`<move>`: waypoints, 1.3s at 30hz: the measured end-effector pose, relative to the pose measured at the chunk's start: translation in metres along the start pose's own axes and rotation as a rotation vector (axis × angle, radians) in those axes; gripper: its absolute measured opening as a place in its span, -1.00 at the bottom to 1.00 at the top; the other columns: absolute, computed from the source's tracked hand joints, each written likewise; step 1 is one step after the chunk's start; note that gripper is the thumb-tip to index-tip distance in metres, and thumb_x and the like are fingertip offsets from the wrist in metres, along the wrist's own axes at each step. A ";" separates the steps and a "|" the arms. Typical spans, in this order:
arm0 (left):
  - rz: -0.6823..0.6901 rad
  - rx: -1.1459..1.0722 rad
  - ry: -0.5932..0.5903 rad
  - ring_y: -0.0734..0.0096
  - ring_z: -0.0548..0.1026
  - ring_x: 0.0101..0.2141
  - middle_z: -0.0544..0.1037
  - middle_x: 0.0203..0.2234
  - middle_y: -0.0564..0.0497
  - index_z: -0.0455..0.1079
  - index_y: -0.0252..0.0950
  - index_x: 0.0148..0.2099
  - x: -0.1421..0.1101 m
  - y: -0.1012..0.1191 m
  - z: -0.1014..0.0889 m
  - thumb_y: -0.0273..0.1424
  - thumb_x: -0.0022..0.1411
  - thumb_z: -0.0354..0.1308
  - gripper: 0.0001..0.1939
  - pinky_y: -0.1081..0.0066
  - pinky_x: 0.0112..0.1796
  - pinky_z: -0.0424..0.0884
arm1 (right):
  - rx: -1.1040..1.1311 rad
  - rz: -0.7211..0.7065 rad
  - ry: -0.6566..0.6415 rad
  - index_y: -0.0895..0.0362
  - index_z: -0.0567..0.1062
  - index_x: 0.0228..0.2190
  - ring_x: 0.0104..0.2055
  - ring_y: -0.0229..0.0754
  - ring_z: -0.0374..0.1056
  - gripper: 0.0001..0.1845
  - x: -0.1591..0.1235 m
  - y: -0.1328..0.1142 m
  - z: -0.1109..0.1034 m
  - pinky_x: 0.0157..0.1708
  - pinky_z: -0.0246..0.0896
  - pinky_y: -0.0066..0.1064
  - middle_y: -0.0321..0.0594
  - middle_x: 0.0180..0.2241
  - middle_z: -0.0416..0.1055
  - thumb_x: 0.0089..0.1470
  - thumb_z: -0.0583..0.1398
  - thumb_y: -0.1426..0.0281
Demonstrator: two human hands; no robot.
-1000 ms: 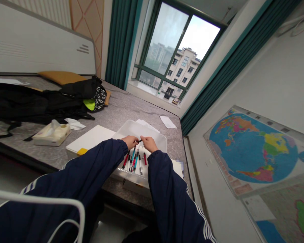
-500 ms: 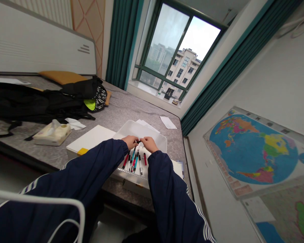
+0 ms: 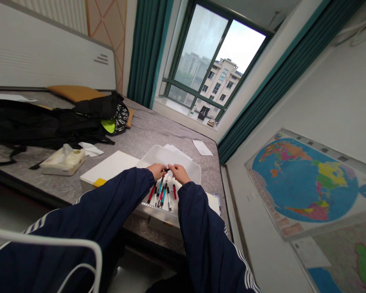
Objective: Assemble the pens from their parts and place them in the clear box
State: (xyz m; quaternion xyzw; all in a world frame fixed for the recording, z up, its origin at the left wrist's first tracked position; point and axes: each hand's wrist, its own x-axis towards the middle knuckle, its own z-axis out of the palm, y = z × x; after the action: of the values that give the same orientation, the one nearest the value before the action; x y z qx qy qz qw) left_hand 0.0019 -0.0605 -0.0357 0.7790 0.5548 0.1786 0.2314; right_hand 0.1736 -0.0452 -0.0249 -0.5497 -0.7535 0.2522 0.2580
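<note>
My left hand (image 3: pixel 157 170) and my right hand (image 3: pixel 178 172) meet over a clear plastic tray (image 3: pixel 171 156) on the grey surface. Both pinch the ends of one dark pen (image 3: pixel 167 169) held between them. Under my wrists several pens (image 3: pixel 162 193) with red, teal and black barrels lie side by side in the tray. Dark blue sleeves with white stripes cover both my arms.
A white box with a yellow label (image 3: pixel 108 169) lies left of the tray. A tissue pack (image 3: pixel 62 160) and black bags (image 3: pixel 49 122) sit further left. Loose papers (image 3: pixel 202 147) lie beyond the tray. A world map (image 3: pixel 305 179) covers the wall at right.
The hands stayed together over the tray, shifting only slightly; the dark pen between them shows again as it did a second ago.
</note>
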 end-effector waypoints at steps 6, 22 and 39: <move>-0.029 -0.016 0.013 0.36 0.54 -0.27 0.65 -0.35 0.05 0.52 -0.21 -0.12 -0.002 0.003 -0.001 -0.37 0.21 0.06 -0.75 0.48 -0.28 0.31 | 0.051 0.007 0.068 0.11 0.32 -0.61 -0.51 -0.28 0.18 -0.71 0.000 -0.001 -0.001 -0.44 0.00 -0.46 -0.39 -0.66 0.24 0.04 0.13 0.24; 0.061 -0.091 -0.014 0.45 0.55 -0.40 0.65 -0.36 0.06 0.50 -0.25 -0.17 -0.001 0.004 -0.002 -0.34 0.21 0.06 -0.77 0.52 -0.32 0.37 | 0.070 0.028 -0.085 0.15 0.45 -0.58 -0.58 -0.28 0.20 -0.40 -0.001 0.002 0.001 -0.50 0.02 -0.47 -0.34 -0.71 0.23 0.13 0.03 -0.07; 0.078 -0.177 0.006 0.47 0.55 -0.48 0.65 -0.35 0.05 0.52 -0.27 -0.28 -0.002 0.005 -0.004 -0.30 0.21 0.02 -0.74 0.51 -0.35 0.38 | 0.136 0.001 0.030 0.13 0.33 -0.62 -0.57 -0.30 0.16 -0.50 0.003 0.004 0.003 -0.53 0.02 -0.48 -0.37 -0.70 0.24 0.03 0.13 -0.03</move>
State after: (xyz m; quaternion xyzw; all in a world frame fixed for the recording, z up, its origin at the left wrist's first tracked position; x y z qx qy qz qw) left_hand 0.0032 -0.0634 -0.0293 0.7761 0.5067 0.2380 0.2904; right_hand 0.1735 -0.0412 -0.0292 -0.5350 -0.7303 0.2947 0.3059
